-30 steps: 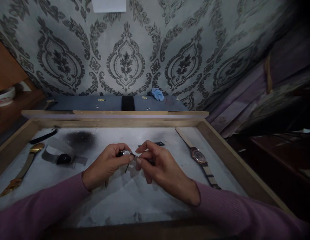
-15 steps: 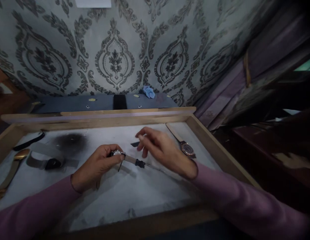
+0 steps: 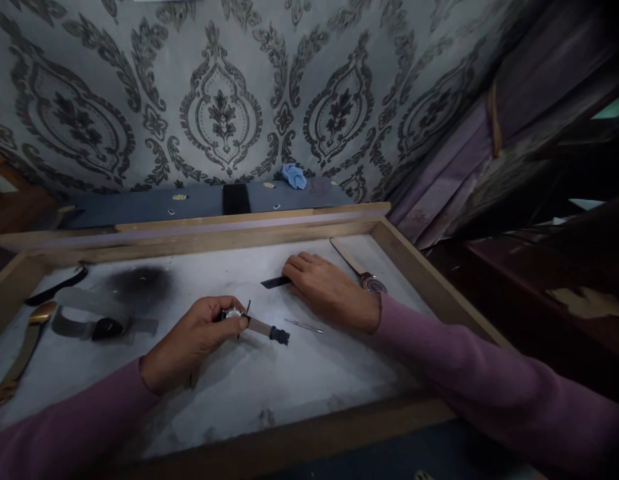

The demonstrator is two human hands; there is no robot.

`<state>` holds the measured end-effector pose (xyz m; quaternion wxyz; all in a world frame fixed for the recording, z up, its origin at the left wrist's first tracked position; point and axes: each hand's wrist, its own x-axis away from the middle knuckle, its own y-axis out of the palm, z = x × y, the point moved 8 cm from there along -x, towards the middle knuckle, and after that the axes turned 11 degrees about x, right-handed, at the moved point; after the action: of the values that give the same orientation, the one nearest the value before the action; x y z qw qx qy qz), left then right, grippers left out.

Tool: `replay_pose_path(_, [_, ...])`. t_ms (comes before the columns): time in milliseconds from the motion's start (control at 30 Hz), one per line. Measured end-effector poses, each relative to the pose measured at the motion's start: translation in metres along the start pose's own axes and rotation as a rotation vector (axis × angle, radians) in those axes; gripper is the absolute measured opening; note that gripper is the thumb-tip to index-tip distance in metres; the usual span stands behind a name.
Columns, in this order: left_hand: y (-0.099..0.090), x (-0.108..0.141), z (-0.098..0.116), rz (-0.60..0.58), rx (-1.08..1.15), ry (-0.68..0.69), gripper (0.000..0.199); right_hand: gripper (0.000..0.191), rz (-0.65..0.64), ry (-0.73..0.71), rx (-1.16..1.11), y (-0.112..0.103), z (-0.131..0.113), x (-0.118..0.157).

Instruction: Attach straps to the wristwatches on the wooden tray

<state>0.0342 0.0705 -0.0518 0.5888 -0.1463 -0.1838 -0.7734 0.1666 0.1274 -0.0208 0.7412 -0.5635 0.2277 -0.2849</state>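
While the left hand (image 3: pixel 202 340) steadies a small wristwatch (image 3: pixel 234 313) above the middle of a white surface (image 3: pixel 299 387), the right hand (image 3: pixel 326 287) rests palm down between 2 and 3 o'clock from that watch, with 12 toward the patterned wall (image 3: pixel 222 113); the grip falls at the case, seemingly so that the grey strap (image 3: pixel 260 327) can jut free toward 4 o'clock, its dark end unsupported; a slim metal tool (image 3: pixel 304 327) lies loose just past 3 o'clock, apparently set down within easy reach of the right hand.

Left fingers are closed to a pinch, thumb on the near side of the case and forefinger curled around the far side; right fingers lie close together and slightly bent, covering 1 end of a black strip (image 3: pixel 275 283) at 2 o'clock, though whether they grip it or merely touch it cannot be told.

A rose-toned watch (image 3: pixel 374 284) lies beyond the right wrist; a gold watch (image 3: pixel 42 312) and a dark-faced watch (image 3: pixel 108 328) sit well apart at 9 o'clock, likely kept aside for working room; the wooden rim (image 3: pixel 269 230) bounds them all.
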Motion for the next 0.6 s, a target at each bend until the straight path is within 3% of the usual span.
replay_pose_path(333, [0.002,-0.003,0.002,-0.029,0.023,0.032,0.017,0.014,0.040,-0.144,0.266,0.005,-0.017,0.006])
replay_pose_path(600, [0.005,-0.001,0.006,-0.058,-0.002,0.037,0.010,0.015,0.029,-0.171,0.286,0.001,-0.023,0.007])
